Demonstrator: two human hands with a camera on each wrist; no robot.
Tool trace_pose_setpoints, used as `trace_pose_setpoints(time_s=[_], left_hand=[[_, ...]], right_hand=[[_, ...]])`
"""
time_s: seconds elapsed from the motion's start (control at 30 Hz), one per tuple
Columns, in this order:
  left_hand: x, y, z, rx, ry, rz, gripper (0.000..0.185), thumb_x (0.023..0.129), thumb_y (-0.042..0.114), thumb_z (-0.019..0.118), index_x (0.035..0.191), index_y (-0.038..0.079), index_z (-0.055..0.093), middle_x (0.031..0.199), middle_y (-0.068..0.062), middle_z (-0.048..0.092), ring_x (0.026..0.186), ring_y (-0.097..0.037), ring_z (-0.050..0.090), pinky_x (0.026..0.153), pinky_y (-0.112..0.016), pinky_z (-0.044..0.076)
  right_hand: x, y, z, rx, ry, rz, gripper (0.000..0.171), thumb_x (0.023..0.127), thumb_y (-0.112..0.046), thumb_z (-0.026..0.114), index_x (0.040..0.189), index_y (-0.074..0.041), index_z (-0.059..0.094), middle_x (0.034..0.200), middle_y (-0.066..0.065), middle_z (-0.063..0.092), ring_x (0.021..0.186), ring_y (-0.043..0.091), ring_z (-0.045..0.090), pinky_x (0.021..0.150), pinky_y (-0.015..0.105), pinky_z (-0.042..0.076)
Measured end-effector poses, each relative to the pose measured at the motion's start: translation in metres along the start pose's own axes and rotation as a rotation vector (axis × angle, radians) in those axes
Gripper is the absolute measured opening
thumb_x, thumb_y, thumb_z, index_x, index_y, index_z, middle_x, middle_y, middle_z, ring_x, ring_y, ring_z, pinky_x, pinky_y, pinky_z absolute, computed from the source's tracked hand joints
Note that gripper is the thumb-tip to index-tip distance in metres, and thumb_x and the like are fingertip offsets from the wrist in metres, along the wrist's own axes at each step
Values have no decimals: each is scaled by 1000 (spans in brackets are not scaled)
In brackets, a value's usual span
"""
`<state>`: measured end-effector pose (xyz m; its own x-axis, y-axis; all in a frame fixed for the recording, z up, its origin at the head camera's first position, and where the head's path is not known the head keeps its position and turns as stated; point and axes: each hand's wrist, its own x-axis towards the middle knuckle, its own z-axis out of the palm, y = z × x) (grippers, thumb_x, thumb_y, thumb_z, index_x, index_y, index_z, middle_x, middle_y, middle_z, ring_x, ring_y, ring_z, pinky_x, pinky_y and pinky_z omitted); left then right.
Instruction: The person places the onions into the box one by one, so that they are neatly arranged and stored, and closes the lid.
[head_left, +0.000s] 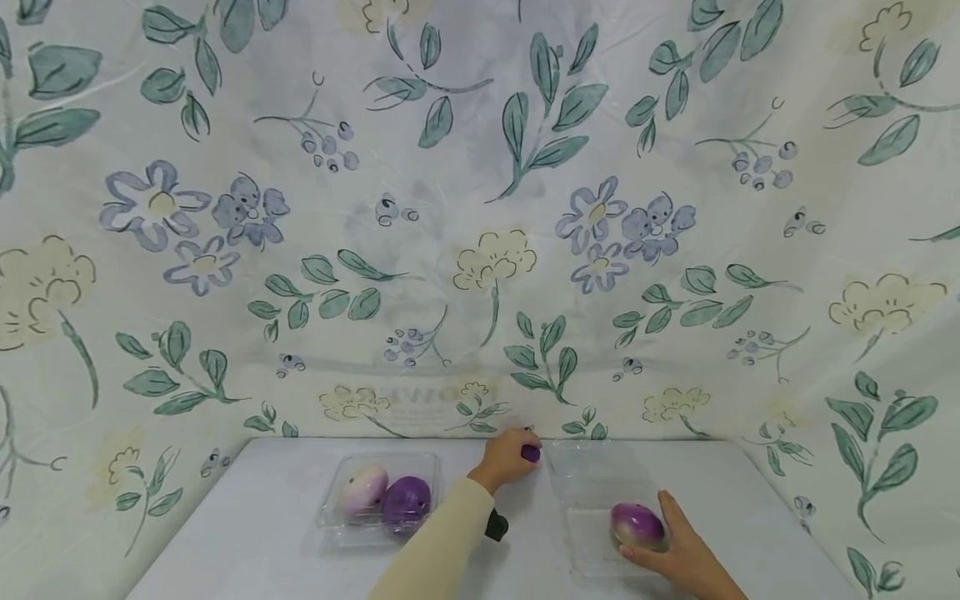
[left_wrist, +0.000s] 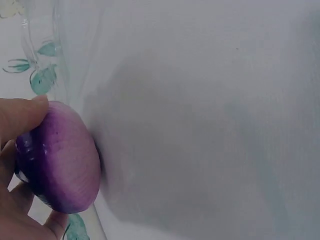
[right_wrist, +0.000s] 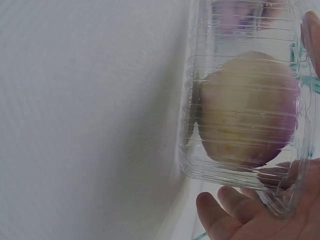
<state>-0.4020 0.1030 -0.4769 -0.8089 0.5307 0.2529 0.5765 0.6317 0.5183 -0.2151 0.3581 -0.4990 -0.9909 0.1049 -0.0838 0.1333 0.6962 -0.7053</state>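
Observation:
My left hand (head_left: 506,458) grips a purple turnip (left_wrist: 60,157) with a paler pink side, close to the white table at its far edge. In the left wrist view the thumb lies along the top of the turnip and other fingers bend under it. My right hand (head_left: 686,546) is spread at the near right side of an open clear plastic box (head_left: 585,533). Inside that box sits a purple-and-cream turnip (head_left: 637,525), seen through the ribbed wall in the right wrist view. The right fingers (right_wrist: 240,202) extend past the box's corner.
A second clear plastic box (head_left: 326,512), on the left of the table, holds a pale pinkish turnip (head_left: 365,487) and a deep purple one (head_left: 407,500). The right box's raised lid (head_left: 600,467) reaches toward the back. A floral curtain (head_left: 480,333) hangs behind the table (head_left: 247,517).

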Motion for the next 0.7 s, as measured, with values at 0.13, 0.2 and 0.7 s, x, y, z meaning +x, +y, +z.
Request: trace_pose_setpoints(time_s=[0.13, 0.2, 0.7], left_hand=[[0, 0, 1, 8, 6, -18, 29, 79, 11, 78, 108, 11, 74, 119, -10, 70, 111, -31, 62, 92, -58, 47], [-1, 0, 2, 13, 7, -30, 29, 78, 13, 79, 106, 12, 74, 119, -9, 70, 112, -31, 61, 92, -59, 45], [-7, 0, 15, 10, 9, -32, 38, 67, 22, 88, 101, 14, 74, 115, -8, 68, 105, -30, 58, 85, -49, 46]], right_hand=[[1, 0, 0, -3, 5, -9, 122, 80, -47, 78, 151, 16, 1, 157, 39, 2, 144, 56, 3, 114, 68, 12], [1, 0, 0, -2, 5, -10, 121, 80, -47, 78, 151, 16, 1, 157, 40, 2, 144, 57, 3, 114, 69, 12], [-3, 0, 2, 3, 4, 9, 122, 80, -48, 77, 151, 16, 1, 157, 40, 2, 143, 57, 4, 114, 69, 13]])
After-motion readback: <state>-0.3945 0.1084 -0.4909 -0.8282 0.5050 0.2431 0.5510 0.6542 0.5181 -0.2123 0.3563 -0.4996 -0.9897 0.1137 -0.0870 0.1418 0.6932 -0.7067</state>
